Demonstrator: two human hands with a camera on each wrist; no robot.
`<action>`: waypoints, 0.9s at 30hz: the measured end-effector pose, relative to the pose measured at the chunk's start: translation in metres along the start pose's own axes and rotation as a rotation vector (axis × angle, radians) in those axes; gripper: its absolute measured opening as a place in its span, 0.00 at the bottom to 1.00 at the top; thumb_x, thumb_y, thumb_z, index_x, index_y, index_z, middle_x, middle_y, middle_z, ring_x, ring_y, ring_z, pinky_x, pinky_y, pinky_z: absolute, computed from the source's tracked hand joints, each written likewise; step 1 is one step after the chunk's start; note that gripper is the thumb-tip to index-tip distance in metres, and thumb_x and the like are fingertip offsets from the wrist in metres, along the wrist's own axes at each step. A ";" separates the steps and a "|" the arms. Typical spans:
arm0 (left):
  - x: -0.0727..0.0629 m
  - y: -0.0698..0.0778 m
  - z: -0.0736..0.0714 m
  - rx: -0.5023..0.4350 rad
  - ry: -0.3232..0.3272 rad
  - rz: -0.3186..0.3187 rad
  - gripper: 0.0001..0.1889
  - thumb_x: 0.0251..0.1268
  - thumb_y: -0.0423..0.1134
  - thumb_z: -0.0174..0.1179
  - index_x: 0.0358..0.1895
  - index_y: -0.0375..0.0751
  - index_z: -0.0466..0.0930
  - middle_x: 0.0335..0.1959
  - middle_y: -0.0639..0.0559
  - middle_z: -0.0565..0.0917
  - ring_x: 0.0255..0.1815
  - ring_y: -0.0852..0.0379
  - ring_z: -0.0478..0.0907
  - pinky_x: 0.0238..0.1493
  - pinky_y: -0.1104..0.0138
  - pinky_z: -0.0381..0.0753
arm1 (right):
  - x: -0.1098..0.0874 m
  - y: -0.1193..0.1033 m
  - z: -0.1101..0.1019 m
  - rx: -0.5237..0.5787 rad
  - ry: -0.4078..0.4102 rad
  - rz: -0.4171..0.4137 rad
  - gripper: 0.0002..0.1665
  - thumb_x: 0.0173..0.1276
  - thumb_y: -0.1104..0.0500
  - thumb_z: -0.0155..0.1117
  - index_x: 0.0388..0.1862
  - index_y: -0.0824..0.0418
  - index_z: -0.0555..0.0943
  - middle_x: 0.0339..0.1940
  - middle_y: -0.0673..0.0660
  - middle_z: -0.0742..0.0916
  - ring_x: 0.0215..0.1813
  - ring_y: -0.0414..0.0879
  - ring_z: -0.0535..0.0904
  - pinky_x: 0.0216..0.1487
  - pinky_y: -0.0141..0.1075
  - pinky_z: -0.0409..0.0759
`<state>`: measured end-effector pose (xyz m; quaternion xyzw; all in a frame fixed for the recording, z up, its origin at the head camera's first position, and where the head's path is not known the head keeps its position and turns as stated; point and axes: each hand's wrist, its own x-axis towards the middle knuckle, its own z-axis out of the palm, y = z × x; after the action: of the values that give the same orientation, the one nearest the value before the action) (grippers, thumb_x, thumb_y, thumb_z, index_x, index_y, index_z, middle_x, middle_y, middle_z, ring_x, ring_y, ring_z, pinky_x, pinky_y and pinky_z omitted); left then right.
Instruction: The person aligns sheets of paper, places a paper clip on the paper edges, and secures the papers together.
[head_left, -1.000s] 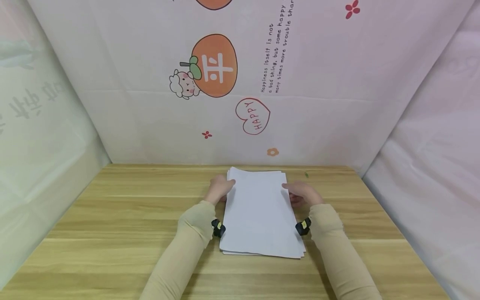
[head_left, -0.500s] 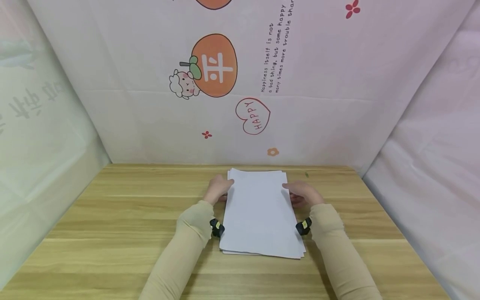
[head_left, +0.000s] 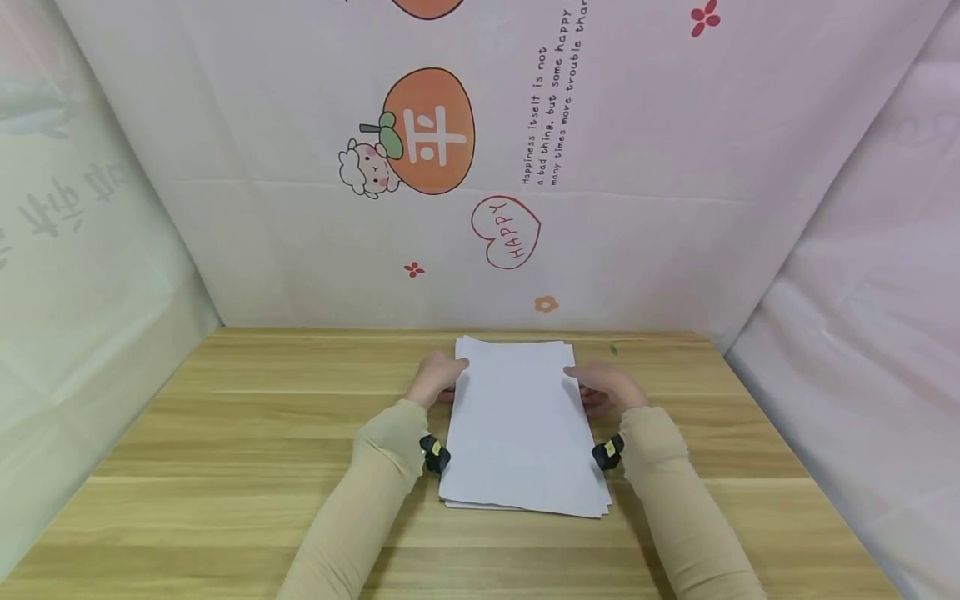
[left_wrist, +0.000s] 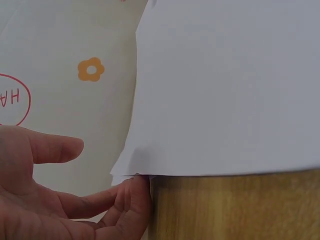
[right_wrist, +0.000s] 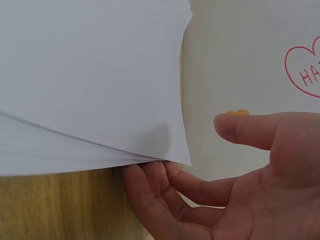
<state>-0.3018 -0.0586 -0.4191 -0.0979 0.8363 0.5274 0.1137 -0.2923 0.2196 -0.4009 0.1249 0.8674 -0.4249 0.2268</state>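
Note:
A stack of white paper sheets (head_left: 525, 433) lies lengthwise before me in the head view, its corners slightly out of line. My left hand (head_left: 437, 375) is at the far part of its left edge, my right hand (head_left: 606, 383) at the right edge opposite. In the left wrist view, bent fingertips (left_wrist: 139, 186) touch the paper's edge while the thumb (left_wrist: 60, 148) stands apart from it. The right wrist view likewise has fingers (right_wrist: 137, 182) touching the sheets' edge from below, with the thumb (right_wrist: 240, 129) raised away. Edges of several sheets (right_wrist: 55, 152) fan slightly there.
The wooden table (head_left: 247, 467) extends to both sides of the stack. A printed white cloth (head_left: 637, 242) rises behind it, with more white cloth (head_left: 862, 317) at the sides. A small green mark (head_left: 613, 349) shows near the table's back edge.
My left hand has drawn back very slightly to the left, and the stack's far end has shifted a touch to the right. The right hand stays put.

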 end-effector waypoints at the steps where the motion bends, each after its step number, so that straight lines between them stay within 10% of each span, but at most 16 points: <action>1: 0.000 0.000 0.000 0.004 0.000 0.004 0.12 0.64 0.45 0.54 0.28 0.42 0.66 0.24 0.51 0.67 0.24 0.56 0.70 0.27 0.66 0.81 | 0.000 0.000 0.000 0.000 -0.001 0.000 0.24 0.72 0.46 0.49 0.45 0.68 0.68 0.36 0.59 0.73 0.39 0.48 0.74 0.45 0.43 0.82; 13: -0.005 0.004 0.000 0.077 -0.005 0.044 0.15 0.64 0.45 0.53 0.22 0.44 0.63 0.21 0.52 0.65 0.19 0.58 0.67 0.23 0.69 0.73 | 0.000 -0.002 -0.001 -0.002 -0.015 0.002 0.28 0.71 0.45 0.50 0.51 0.71 0.68 0.42 0.63 0.74 0.45 0.54 0.75 0.43 0.44 0.83; 21: -0.005 0.009 0.002 0.169 0.034 0.048 0.20 0.64 0.48 0.54 0.43 0.30 0.75 0.43 0.35 0.72 0.16 0.58 0.70 0.23 0.69 0.70 | -0.002 -0.002 -0.001 -0.035 -0.048 -0.025 0.38 0.71 0.44 0.49 0.63 0.75 0.63 0.52 0.72 0.75 0.51 0.61 0.78 0.44 0.46 0.82; 27: -0.005 0.011 0.003 0.127 0.018 0.042 0.17 0.65 0.48 0.54 0.37 0.33 0.73 0.25 0.48 0.71 0.16 0.58 0.67 0.21 0.68 0.70 | -0.003 -0.002 0.001 -0.027 -0.058 -0.048 0.39 0.71 0.44 0.49 0.65 0.76 0.61 0.54 0.72 0.75 0.51 0.61 0.77 0.44 0.46 0.82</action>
<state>-0.3002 -0.0514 -0.4092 -0.0778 0.8709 0.4746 0.1011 -0.2908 0.2175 -0.3982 0.0888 0.8689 -0.4219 0.2433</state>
